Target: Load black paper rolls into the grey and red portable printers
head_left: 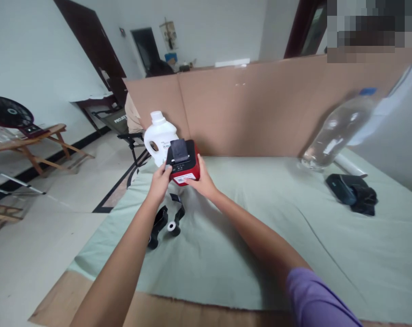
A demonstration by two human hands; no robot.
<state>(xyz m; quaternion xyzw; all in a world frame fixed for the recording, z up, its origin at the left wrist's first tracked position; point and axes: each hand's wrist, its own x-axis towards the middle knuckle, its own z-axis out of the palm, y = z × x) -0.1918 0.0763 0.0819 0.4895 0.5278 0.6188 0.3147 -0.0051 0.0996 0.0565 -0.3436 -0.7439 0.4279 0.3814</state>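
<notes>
Both hands grip a red and black label printer [188,169] from its two sides, apparently lifted over the green cloth. A short dark strip [179,150] sticks up from its top, and a white printed label is on its front. The thumb of my left hand [159,182] presses on the near left corner of the top. My right hand [205,180] wraps the right side, with its thumb along the front label. Below lie a black roll with a white core [172,226] and a loose tail, and another black strip [159,220], partly curled.
A white jug [160,132] stands behind the printer, against a cardboard panel [247,113]. To the right, a large clear bottle with a blue cap [342,127] leans, and dark bundled items [352,193] lie on the green cloth [277,254]. A fan [12,111] sits far left.
</notes>
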